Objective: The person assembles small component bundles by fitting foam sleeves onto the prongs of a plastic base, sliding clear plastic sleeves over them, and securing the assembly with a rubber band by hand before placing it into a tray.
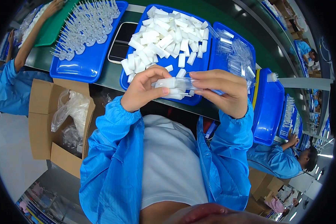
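Note:
My left hand (143,89) pinches a small white plastic cap piece (165,83) between thumb and fingers. My right hand (224,89) holds a clear plastic tube (188,84) whose end meets the white piece between the two hands. A few more white pieces (175,94) sit under my fingers. Both hands hover over the near edge of a blue tray (198,63) heaped with several white cap pieces (168,35). Blue sleeves cover both forearms.
A second blue tray (227,33) with clear tubes lies to the right, and a third with clear stemmed parts (86,22) to the left. A dark tablet (119,43) lies between trays. An open cardboard box (44,123) with plastic bags stands at left. Co-workers in blue sit at both sides.

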Demonstrator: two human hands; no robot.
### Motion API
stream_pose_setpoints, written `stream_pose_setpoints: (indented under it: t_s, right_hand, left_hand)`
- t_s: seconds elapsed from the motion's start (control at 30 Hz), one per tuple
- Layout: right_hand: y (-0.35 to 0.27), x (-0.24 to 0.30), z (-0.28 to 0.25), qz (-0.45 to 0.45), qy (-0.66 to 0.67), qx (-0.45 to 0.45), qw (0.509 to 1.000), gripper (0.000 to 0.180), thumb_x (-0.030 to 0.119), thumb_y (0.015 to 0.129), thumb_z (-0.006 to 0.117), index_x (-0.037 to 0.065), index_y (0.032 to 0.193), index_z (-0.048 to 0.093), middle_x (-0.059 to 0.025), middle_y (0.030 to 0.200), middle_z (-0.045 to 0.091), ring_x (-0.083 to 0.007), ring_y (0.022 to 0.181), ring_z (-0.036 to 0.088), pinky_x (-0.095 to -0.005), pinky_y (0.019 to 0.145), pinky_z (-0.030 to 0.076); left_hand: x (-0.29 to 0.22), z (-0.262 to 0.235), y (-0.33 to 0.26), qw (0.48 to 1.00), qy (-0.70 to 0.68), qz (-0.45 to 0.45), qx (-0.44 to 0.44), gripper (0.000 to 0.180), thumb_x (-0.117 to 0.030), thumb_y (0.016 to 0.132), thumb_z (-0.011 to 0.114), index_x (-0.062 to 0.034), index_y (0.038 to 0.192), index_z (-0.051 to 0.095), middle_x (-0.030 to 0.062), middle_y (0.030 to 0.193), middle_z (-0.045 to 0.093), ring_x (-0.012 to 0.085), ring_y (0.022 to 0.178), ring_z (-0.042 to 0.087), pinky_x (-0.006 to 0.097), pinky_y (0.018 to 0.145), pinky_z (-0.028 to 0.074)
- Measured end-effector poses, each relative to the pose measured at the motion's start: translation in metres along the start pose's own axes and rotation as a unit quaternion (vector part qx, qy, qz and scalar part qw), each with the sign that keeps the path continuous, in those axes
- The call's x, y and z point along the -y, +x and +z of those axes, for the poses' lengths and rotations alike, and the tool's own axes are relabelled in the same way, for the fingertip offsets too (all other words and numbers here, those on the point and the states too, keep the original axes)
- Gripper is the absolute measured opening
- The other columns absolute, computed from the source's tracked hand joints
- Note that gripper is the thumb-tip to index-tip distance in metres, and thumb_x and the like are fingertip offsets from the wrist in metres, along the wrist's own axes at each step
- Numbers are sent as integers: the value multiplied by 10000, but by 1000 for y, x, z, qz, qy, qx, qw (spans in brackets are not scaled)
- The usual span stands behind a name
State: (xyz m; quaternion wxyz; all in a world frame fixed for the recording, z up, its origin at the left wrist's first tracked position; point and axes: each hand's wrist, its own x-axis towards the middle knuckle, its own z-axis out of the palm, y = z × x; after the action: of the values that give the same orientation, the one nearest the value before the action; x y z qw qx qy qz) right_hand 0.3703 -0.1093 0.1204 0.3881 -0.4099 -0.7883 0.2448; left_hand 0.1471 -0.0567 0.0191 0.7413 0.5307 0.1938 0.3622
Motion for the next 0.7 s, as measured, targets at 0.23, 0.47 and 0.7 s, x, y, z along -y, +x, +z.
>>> stream_pose_setpoints:
  t_s: [0.23, 0.47, 0.7]
  right_hand:
    - [-2, 0, 5, -19, 4, 0, 1000, 219, 1, 713, 726, 47, 927, 715, -123, 988, 688, -255, 866, 678, -302, 706, 556]
    - [-5, -5, -1, -42, -58, 6, 997, 205, 24, 722, 722, 69, 922, 719, -110, 990, 686, -244, 843, 676, -303, 685, 553]
    - [-3, 2, 8, -6, -56, -44, 997, 249, 65, 711, 745, 55, 955, 698, -98, 928, 694, -239, 815, 670, -302, 674, 531]
  left_hand:
    - [-2, 9, 0, 999, 28, 32, -14, 280, -29, 767, 681, -34, 1023, 569, 70, 1013, 509, 175, 989, 490, 308, 905, 384]
    - [-1, 7, -1, 999, 17, 18, -30, 232, -46, 822, 650, -20, 1039, 575, 70, 1023, 504, 183, 974, 555, 304, 811, 500]
    - [0, 8, -2, 999, -29, 3, -14, 226, -58, 853, 640, -15, 1065, 572, 71, 1034, 486, 223, 978, 605, 312, 690, 598]
